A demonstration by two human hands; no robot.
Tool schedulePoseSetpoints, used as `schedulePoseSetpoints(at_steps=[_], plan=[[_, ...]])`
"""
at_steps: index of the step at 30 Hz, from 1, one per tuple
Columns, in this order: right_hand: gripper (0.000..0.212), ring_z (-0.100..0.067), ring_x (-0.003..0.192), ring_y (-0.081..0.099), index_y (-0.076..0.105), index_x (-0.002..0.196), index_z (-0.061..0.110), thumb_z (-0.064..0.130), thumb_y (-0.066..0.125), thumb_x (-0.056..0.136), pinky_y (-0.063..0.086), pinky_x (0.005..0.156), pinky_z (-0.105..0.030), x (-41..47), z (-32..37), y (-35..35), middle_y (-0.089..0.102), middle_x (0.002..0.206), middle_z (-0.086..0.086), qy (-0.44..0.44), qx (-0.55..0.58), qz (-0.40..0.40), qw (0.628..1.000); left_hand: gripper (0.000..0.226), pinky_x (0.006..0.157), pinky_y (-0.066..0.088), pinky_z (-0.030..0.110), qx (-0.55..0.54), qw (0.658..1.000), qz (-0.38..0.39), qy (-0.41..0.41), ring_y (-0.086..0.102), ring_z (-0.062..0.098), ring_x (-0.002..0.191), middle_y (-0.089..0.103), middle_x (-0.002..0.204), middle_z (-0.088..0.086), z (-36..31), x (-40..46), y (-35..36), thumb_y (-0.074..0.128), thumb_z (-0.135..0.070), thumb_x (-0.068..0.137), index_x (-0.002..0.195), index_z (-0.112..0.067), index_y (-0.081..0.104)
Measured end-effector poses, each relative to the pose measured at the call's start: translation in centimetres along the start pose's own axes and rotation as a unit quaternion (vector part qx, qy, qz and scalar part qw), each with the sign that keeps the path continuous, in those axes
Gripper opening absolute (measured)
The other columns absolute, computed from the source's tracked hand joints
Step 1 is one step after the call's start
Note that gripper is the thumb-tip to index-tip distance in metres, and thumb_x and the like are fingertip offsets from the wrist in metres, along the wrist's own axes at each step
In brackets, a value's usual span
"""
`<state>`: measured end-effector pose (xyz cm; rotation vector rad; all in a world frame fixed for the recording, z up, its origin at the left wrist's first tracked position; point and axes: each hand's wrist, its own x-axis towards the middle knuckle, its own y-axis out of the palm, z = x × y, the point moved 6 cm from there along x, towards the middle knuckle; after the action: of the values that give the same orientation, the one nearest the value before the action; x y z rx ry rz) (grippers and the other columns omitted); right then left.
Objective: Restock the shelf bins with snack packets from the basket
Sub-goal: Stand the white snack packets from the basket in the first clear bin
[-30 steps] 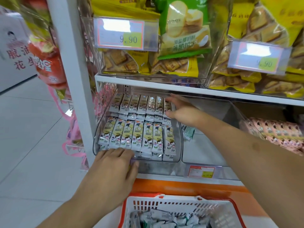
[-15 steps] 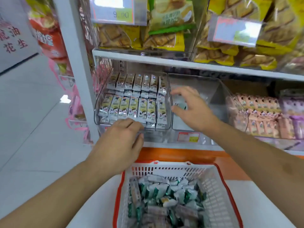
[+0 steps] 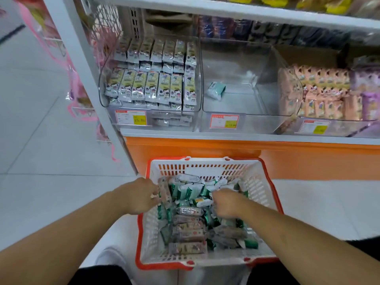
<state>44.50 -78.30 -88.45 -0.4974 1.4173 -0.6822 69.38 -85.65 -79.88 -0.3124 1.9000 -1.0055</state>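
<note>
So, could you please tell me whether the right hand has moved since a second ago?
Yes. The right hand has come down from the near-empty clear bin on the shelf into the basket, onto the packets.

My right hand [image 3: 225,202] buries its fingertips among the snack packets [image 3: 190,210], so I can't tell what it grips. The price tags [image 3: 131,117] are too blurred to read. The upper shelf [image 3: 226,9] and the purple packets [image 3: 368,93] at far right are cut off.
</note>
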Motion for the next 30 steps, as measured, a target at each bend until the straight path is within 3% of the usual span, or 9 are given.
schedulePoseSetpoints(at_steps=[2,7,9,15,19,23,26,28,30], plan=[[0.025,-0.023,0.077,0.051,0.058,0.123,0.009,0.024,0.058,0.103,0.047,0.067,-0.039,0.9,-1.6,3.0,0.052,0.097,-0.009,0.047,0.011,0.029,0.998,0.039,0.099,0.051,0.036,-0.004,1.000,-0.007,-0.004,0.063,0.019,0.111,0.067,0.126,0.004,0.4,0.6,0.3,0.047,-0.042,0.106,0.129,-0.017,0.067],[0.058,-0.035,0.122,0.053,0.046,0.145,0.018,0.011,0.070,0.093,0.054,0.092,-0.047,1.7,-3.0,5.2,0.050,0.137,-0.014,0.106,-0.017,-0.080,0.991,0.040,0.092,0.054,0.040,-0.026,0.999,-0.005,-0.020,0.065,0.018,0.098,0.069,0.109,0.004,0.6,2.2,0.5,0.043,-0.047,0.105,0.112,-0.018,0.069],[0.051,-0.033,0.119,0.055,0.050,0.141,0.018,0.008,0.068,0.094,0.053,0.088,-0.045,1.8,-2.6,5.2,0.052,0.134,-0.012,0.105,-0.030,-0.084,0.990,0.037,0.091,0.055,0.040,-0.016,1.000,0.003,-0.023,0.065,0.017,0.097,0.069,0.108,0.002,0.6,2.6,0.7,0.043,-0.046,0.105,0.113,-0.019,0.068],[0.020,-0.020,0.071,0.049,0.055,0.107,0.015,0.018,0.068,0.093,0.041,0.062,-0.036,0.5,-1.8,1.0,0.052,0.091,-0.006,0.041,0.026,-0.017,0.999,0.026,0.082,0.057,0.041,-0.083,0.996,0.026,-0.015,0.067,0.022,0.088,0.071,0.095,0.000,-0.7,2.5,-1.6,0.050,-0.034,0.100,0.093,-0.017,0.068],[0.036,-0.020,0.089,0.058,0.059,0.119,0.017,0.016,0.076,0.086,0.050,0.071,-0.037,-3.6,0.8,-7.3,0.060,0.109,-0.004,-0.041,0.092,-0.051,0.994,0.028,0.075,0.058,0.034,-0.235,0.972,0.010,-0.020,0.074,0.027,0.086,0.075,0.090,0.002,-2.8,1.4,-5.1,0.055,-0.029,0.102,0.093,-0.009,0.072],[0.028,-0.014,0.092,0.056,0.056,0.105,0.027,0.026,0.078,0.088,0.047,0.070,-0.031,-10.9,3.9,-16.3,0.057,0.104,0.009,-0.121,0.107,-0.214,0.963,0.033,0.074,0.065,0.040,-0.454,0.890,0.019,-0.046,0.078,0.029,0.081,0.079,0.094,0.014,-5.2,-2.2,-8.0,0.054,-0.028,0.106,0.106,0.001,0.070],[0.036,-0.010,0.098,0.051,0.048,0.107,0.031,0.019,0.074,0.086,0.047,0.081,-0.033,-16.7,6.7,-19.8,0.048,0.110,0.016,-0.216,0.099,-0.338,0.911,0.053,0.079,0.064,0.044,-0.617,0.786,0.033,-0.008,0.077,0.036,0.094,0.077,0.102,0.022,-7.5,-5.3,-9.9,0.052,-0.046,0.106,0.118,0.005,0.064],[0.044,-0.014,0.104,0.053,0.042,0.106,0.031,0.016,0.075,0.082,0.052,0.084,-0.041,-18.8,8.5,-19.9,0.045,0.118,0.015,-0.256,0.094,-0.356,0.894,0.047,0.084,0.063,0.045,-0.704,0.710,0.001,0.036,0.074,0.039,0.103,0.074,0.112,0.027,-8.2,-6.9,-11.3,0.057,-0.037,0.104,0.123,0.005,0.065],[0.049,-0.014,0.119,0.051,0.039,0.106,0.032,0.017,0.079,0.083,0.052,0.093,-0.042,-19.5,9.4,-19.4,0.038,0.131,0.017,-0.269,0.105,-0.342,0.894,0.038,0.083,0.064,0.045,-0.730,0.679,-0.042,0.059,0.073,0.042,0.105,0.070,0.117,0.031,-8.2,-7.7,-11.9,0.062,-0.025,0.102,0.122,0.007,0.066]])
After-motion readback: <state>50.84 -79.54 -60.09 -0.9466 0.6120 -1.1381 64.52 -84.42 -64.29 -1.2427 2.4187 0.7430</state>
